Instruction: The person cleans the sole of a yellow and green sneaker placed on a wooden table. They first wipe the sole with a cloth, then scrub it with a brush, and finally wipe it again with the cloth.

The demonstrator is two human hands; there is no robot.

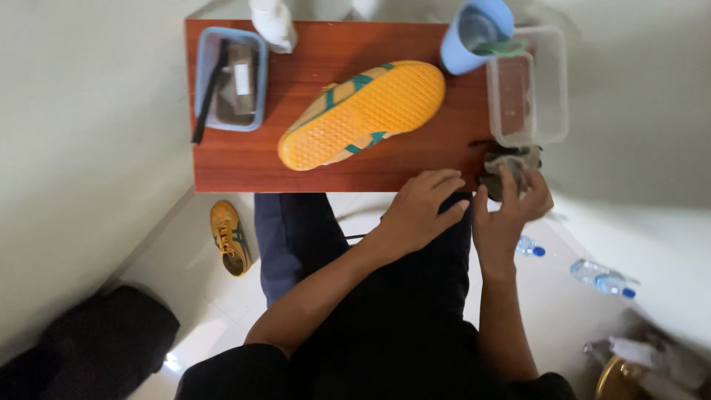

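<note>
From the camera on my head I look down at a small red-brown wooden table (244,159) in front of my knees. My right hand (511,207) is at the near right corner of the table, and its fingers are closed around a crumpled grey-green cloth (506,169), which lies just at the table edge below a clear plastic box (527,85). My left hand (422,211) rests near the table's near edge, just beside the right one; its fingers are loosely spread and curved, holding nothing, with the fingertips (448,178) reaching toward the cloth, but I cannot tell if they touch it. In the middle of the table lies a shoe (363,111) turned with its yellow sole up, showing green stripes on the side, tilted from near left to far right. At the far left stands a blue tray (204,81) with a dark brush (209,92) leaning over its rim. At the far right a light blue cup (474,33) stands partly over the clear box. A white bottle (272,24) is at the far edge. On the floor to the left lies a second yellow shoe (229,237), and to the right two small plastic bottles (601,280) with blue caps.
</note>
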